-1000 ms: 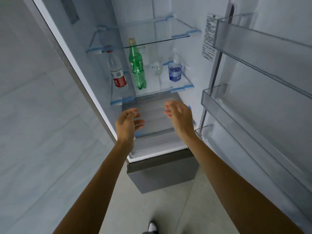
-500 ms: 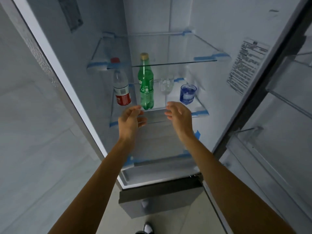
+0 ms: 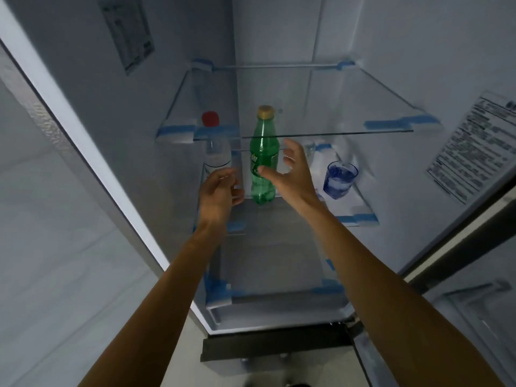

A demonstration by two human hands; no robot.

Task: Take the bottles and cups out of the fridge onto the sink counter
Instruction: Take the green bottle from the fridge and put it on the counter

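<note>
Both hands are inside the open fridge (image 3: 279, 40), at the height of the middle shelf (image 3: 363, 216). The left hand (image 3: 217, 192) is just in front of the clear bottle (image 3: 216, 156) with the red cap; its grip is loose and half curled, with nothing inside, and I cannot tell if the fingertips touch the plastic. The right hand (image 3: 294, 177) has its grip wide apart, the thumb in front of the green bottle (image 3: 262, 152) and the fingers beside it; it holds nothing. Behind those fingers stands a clear glass (image 3: 310, 150), mostly hidden; the blue cup (image 3: 339, 180) stands further right on the same shelf. All four things are in the fridge; the tabletop by the sink is not in view.

The danger, I think, is above: the upper shelf (image 3: 335, 132) seems to lie close over the two caps; a bottle lifted straight up would probably strike the glass, so each should be drawn forward first. Also the right fingers, when closing round the green bottle, could push the clear glass over.
</note>
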